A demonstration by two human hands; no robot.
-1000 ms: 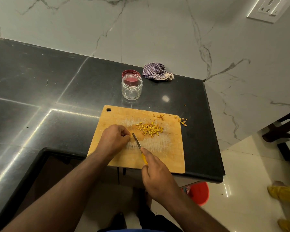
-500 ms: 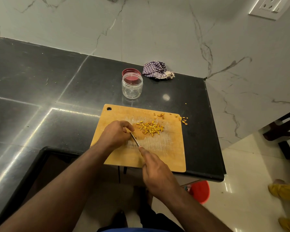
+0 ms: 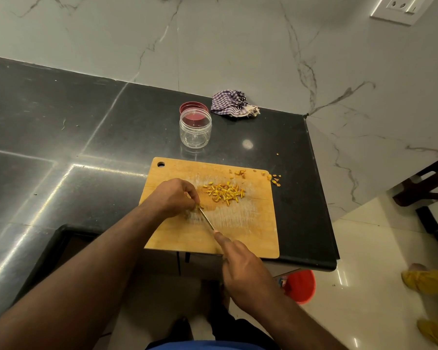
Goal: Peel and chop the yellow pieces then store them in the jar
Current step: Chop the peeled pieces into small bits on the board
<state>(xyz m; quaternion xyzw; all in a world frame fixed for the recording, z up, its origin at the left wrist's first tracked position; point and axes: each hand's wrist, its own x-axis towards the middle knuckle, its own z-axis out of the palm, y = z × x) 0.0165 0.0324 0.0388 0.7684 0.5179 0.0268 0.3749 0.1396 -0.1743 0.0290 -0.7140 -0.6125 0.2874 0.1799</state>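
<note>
Left hand (image 3: 173, 197) fingers pinch a yellow piece (image 3: 199, 206) on the cutting board (image 3: 250, 231), right hand (image 3: 240, 263) grips the knife (image 3: 207, 219); short cuts, fingertips tucked back, the jar (image 3: 195, 131) waits open behind.

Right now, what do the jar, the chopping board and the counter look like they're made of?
Jar: clear, glossy, see-through walls; plastic or glass, cannot tell which. Chopping board: pale wood or bamboo, matte, showing grain and whitish knife scoring. Counter: dark polished stone, probably granite, since it mirrors light streaks and shows joint lines.
</note>
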